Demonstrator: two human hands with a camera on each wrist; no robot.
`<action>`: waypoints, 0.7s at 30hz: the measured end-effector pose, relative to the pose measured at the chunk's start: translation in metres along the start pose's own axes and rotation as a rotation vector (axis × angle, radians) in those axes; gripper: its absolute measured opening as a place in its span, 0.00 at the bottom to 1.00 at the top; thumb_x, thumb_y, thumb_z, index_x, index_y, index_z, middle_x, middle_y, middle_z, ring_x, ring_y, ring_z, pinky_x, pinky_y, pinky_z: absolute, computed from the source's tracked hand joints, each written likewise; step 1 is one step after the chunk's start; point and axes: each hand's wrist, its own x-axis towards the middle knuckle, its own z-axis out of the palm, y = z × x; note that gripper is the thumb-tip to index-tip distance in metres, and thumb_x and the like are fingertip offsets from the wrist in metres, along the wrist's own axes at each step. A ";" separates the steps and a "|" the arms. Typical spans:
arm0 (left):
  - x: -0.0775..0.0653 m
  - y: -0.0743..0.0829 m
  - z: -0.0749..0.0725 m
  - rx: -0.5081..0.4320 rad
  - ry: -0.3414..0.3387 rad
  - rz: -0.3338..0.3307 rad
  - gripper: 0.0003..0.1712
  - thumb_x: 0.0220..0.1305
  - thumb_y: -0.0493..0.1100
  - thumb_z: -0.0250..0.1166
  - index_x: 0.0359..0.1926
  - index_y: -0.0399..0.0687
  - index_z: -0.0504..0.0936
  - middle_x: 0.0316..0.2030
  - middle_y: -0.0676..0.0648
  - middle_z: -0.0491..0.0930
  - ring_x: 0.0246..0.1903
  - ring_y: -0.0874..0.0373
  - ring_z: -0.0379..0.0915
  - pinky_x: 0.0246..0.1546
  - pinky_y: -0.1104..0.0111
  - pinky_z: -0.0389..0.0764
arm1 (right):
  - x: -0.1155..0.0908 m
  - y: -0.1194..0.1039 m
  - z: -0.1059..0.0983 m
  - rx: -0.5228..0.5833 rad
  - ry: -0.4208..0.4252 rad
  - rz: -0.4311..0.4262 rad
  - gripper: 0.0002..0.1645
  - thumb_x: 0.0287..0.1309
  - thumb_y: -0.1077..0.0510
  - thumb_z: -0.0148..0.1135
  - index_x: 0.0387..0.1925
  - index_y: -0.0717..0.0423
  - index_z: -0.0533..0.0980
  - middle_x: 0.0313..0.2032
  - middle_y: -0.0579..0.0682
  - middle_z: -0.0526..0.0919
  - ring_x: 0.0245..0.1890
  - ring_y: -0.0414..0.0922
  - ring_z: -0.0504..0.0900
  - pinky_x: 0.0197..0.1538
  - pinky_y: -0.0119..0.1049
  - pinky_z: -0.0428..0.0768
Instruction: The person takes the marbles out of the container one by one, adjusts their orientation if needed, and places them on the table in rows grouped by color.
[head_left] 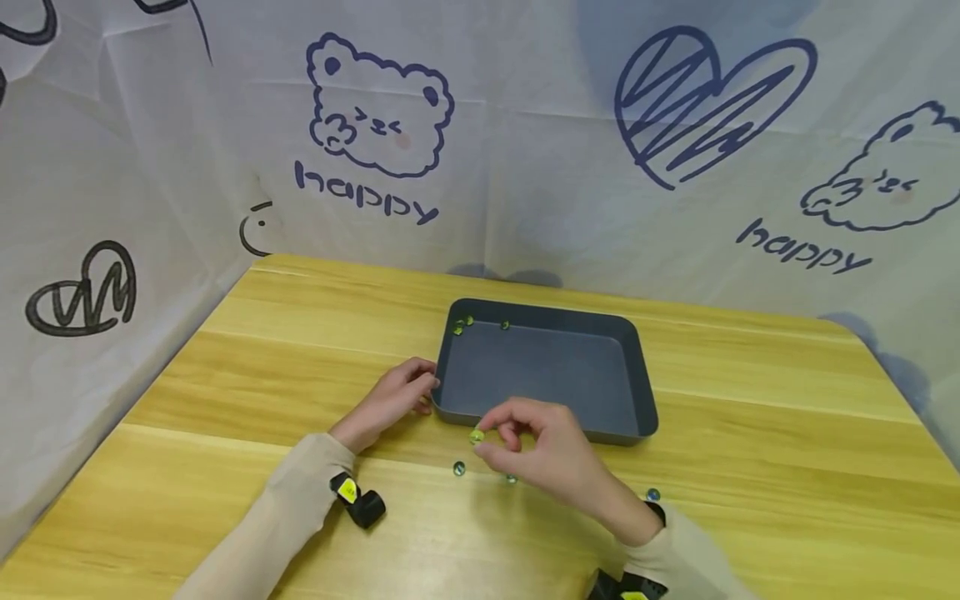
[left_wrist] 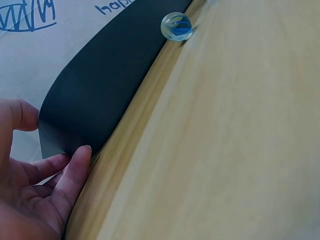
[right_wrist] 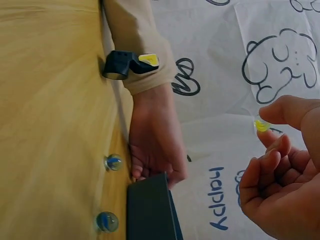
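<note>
My right hand [head_left: 547,446] pinches a yellow-swirled glass marble [head_left: 476,436] between thumb and index finger, above the near edge of a dark grey baking tray [head_left: 540,375]. The other right fingers curl in toward the palm, as the right wrist view shows. At the tray's near left corner, my left hand [head_left: 397,396] holds the outside wall with thumb and fingers. Several yellow-green marbles [head_left: 459,327] lie along the tray's far side, mostly in the left corner. In front of the tray, a clear marble with a blue swirl [right_wrist: 114,162] and another like it [right_wrist: 107,222] sit on the table.
Another blue marble [head_left: 653,494] lies on the wooden table [head_left: 750,433] near my right wrist. A white cloth [head_left: 525,167] with drawn bears and hearts hangs behind and to the left. Black cameras [head_left: 365,507] are strapped on both wrists.
</note>
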 end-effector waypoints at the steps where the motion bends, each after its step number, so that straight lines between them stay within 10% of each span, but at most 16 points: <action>1: 0.000 0.000 0.000 0.002 0.001 -0.003 0.24 0.71 0.43 0.50 0.61 0.31 0.69 0.48 0.37 0.74 0.37 0.53 0.74 0.39 0.64 0.81 | -0.001 0.000 0.001 -0.002 -0.013 0.008 0.05 0.52 0.65 0.69 0.34 0.58 0.82 0.20 0.41 0.69 0.23 0.39 0.69 0.29 0.30 0.70; 21: 0.000 0.000 -0.001 0.000 0.003 0.017 0.23 0.69 0.40 0.50 0.59 0.29 0.70 0.42 0.39 0.74 0.35 0.53 0.74 0.38 0.64 0.81 | -0.007 0.008 0.026 -0.066 -0.230 0.150 0.04 0.51 0.64 0.68 0.31 0.59 0.81 0.18 0.36 0.67 0.20 0.31 0.66 0.31 0.26 0.71</action>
